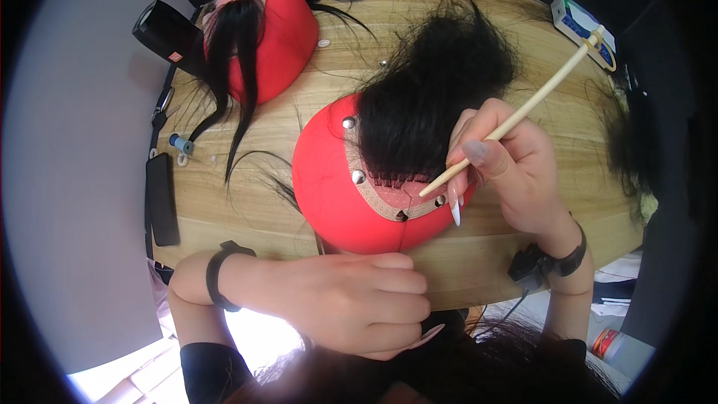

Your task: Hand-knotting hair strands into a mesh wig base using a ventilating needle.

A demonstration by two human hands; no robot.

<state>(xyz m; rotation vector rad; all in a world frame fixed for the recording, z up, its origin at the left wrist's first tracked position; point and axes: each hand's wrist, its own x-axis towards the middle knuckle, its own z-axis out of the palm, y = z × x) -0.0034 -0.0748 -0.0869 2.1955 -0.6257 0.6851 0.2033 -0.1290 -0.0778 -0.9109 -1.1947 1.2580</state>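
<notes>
A red head-shaped block [331, 179] lies before me, bearing a mesh wig cap [412, 196] edged with a beige band and metal pins. Black hair [415, 106] is attached to the cap and spreads away over the table. My right hand [505, 168] grips a pale wooden-handled stick tool [538, 95], its tapered tip over the mesh; any fine hook at the tip is too small to tell. My left hand [364, 303] is curled at the near side of the block, knuckles up; its fingertips are mostly hidden, so whether it holds something cannot be told.
A second red block [289, 39] with hair strands stands back left by a black cylindrical object [165, 33]. At left lie a blue thread spool [180, 143] and a dark phone-like slab [162, 199]. A small box [578, 22] sits back right; loose hair [634, 140] lies at the right edge.
</notes>
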